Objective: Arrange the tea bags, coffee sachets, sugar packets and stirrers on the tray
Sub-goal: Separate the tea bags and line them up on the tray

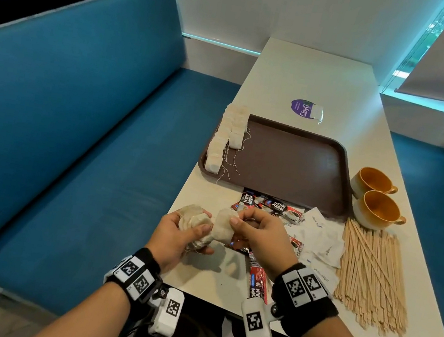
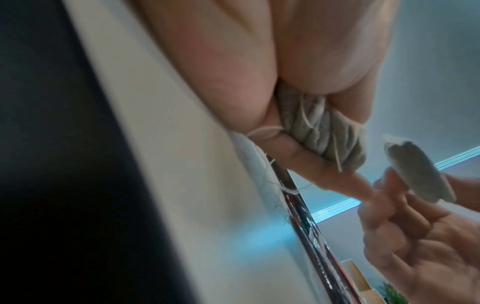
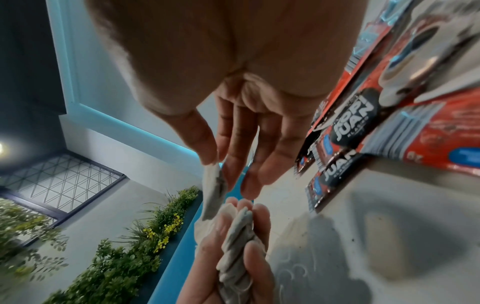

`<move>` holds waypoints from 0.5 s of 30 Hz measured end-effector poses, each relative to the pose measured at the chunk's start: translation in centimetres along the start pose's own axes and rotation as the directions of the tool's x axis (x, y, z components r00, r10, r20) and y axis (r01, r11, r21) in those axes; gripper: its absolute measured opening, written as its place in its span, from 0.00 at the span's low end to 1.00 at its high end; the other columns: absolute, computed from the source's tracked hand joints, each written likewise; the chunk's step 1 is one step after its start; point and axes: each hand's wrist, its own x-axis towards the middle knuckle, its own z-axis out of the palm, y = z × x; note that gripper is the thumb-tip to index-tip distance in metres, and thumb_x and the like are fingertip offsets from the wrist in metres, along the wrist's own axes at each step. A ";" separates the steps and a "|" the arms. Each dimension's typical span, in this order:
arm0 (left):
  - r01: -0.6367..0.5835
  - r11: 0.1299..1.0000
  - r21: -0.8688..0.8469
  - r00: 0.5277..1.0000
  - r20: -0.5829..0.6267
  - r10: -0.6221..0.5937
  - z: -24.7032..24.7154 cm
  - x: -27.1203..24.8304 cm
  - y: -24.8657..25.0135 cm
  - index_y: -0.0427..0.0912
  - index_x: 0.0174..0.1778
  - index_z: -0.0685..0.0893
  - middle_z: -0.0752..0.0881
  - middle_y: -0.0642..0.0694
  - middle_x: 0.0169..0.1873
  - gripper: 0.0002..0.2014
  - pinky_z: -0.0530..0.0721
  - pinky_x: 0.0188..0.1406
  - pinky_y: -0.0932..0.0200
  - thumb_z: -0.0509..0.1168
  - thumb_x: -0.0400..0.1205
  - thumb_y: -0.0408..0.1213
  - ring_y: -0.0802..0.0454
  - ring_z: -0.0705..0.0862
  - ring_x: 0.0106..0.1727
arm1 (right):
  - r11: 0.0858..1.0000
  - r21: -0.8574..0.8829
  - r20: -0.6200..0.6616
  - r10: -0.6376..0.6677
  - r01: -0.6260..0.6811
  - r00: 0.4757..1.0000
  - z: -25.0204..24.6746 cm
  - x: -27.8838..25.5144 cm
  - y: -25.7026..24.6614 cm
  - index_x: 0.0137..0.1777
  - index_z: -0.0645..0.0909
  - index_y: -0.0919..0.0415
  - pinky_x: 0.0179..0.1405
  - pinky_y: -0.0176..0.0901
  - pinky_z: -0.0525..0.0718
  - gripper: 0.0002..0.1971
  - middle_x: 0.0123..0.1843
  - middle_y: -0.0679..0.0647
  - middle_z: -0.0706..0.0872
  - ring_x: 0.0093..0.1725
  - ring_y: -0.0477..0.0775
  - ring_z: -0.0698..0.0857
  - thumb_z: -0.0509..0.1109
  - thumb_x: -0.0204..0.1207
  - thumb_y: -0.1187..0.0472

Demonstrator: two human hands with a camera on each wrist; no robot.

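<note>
Head view showed the left hand gripping a bunch of tea bags while the right hand pinched one tea bag; it wanted peeling clear of tangled strings before going to the tray at 12 o'clock.

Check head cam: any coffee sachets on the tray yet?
No. The tray holds only rows of tea bags; the coffee sachets lie on the table in front of it.

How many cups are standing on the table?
2. One cup stands right of the tray; the other cup stands just nearer, close against it, by the stirrers. None looks hidden.
</note>
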 end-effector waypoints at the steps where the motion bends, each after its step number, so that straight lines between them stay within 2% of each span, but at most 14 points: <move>1: 0.003 1.000 0.014 1.000 0.003 -0.003 -0.1 0.1 0.0 0.33 0.53 0.86 0.89 0.31 0.46 0.14 0.92 0.34 0.43 0.79 0.74 0.29 0.35 0.89 0.45 | 1.000 -0.022 0.003 0.004 -0.004 1.000 0.1 0.1 0.0 0.51 0.83 0.74 0.32 0.43 0.88 0.08 0.38 0.63 0.90 0.35 0.56 0.89 0.76 0.80 0.67; 3: 0.007 0.999 0.039 1.000 0.028 -0.008 0.0 0.1 0.1 0.34 0.53 0.86 0.90 0.33 0.46 0.17 0.92 0.34 0.43 0.80 0.72 0.36 0.35 0.90 0.45 | 0.998 -0.066 -0.007 0.001 -0.002 1.000 0.4 0.1 0.1 0.52 0.83 0.73 0.29 0.40 0.86 0.09 0.34 0.59 0.90 0.30 0.52 0.87 0.76 0.80 0.66; 4: 0.015 0.999 0.044 0.999 0.037 -0.016 0.0 0.0 0.1 0.34 0.54 0.85 0.90 0.34 0.46 0.23 0.92 0.33 0.44 0.83 0.68 0.38 0.36 0.90 0.44 | 0.997 -0.082 -0.011 -0.001 0.000 1.000 0.5 0.2 0.1 0.52 0.84 0.73 0.28 0.39 0.86 0.09 0.33 0.57 0.89 0.29 0.50 0.86 0.76 0.80 0.66; 6: 0.023 0.999 0.050 0.998 0.052 -0.026 0.2 -0.1 0.2 0.32 0.56 0.83 0.90 0.34 0.45 0.36 0.91 0.32 0.45 0.90 0.57 0.41 0.37 0.91 0.43 | 0.995 -0.103 -0.001 -0.004 0.004 1.000 0.7 0.1 0.0 0.52 0.84 0.73 0.28 0.37 0.86 0.09 0.33 0.57 0.89 0.28 0.48 0.86 0.76 0.80 0.66; 8: 0.024 0.999 0.042 0.997 0.071 -0.027 0.1 -0.1 0.1 0.31 0.58 0.82 0.90 0.32 0.46 0.42 0.91 0.32 0.46 0.92 0.52 0.42 0.37 0.91 0.43 | 0.995 -0.097 0.001 -0.010 0.010 1.000 1.0 0.0 0.0 0.53 0.84 0.71 0.31 0.40 0.88 0.08 0.37 0.60 0.89 0.29 0.49 0.87 0.77 0.80 0.66; 12: 0.033 0.999 -0.001 0.998 0.046 -0.032 -0.1 0.0 0.1 0.23 0.62 0.79 0.88 0.26 0.49 0.43 0.91 0.31 0.47 0.91 0.56 0.37 0.33 0.91 0.45 | 0.998 -0.042 -0.023 -0.052 0.051 0.998 1.2 -0.4 0.1 0.54 0.79 0.65 0.44 0.61 0.91 0.11 0.43 0.58 0.86 0.38 0.54 0.88 0.78 0.77 0.70; 13: 0.035 0.999 -0.004 0.999 0.032 -0.035 -0.1 0.0 0.1 0.22 0.63 0.78 0.88 0.26 0.49 0.41 0.91 0.31 0.46 0.90 0.59 0.34 0.32 0.91 0.45 | 0.996 -0.061 -0.005 -0.071 0.070 0.997 1.1 -0.6 0.1 0.53 0.79 0.66 0.45 0.62 0.92 0.11 0.45 0.60 0.85 0.39 0.55 0.88 0.78 0.76 0.71; 15: 0.045 0.999 0.003 0.999 0.001 -0.045 0.0 -0.1 0.2 0.24 0.62 0.78 0.87 0.27 0.48 0.35 0.91 0.32 0.46 0.87 0.62 0.30 0.33 0.91 0.44 | 0.985 -0.137 0.046 -0.101 0.106 0.994 1.1 -0.8 0.2 0.50 0.82 0.66 0.44 0.58 0.94 0.09 0.49 0.63 0.86 0.39 0.54 0.89 0.79 0.75 0.72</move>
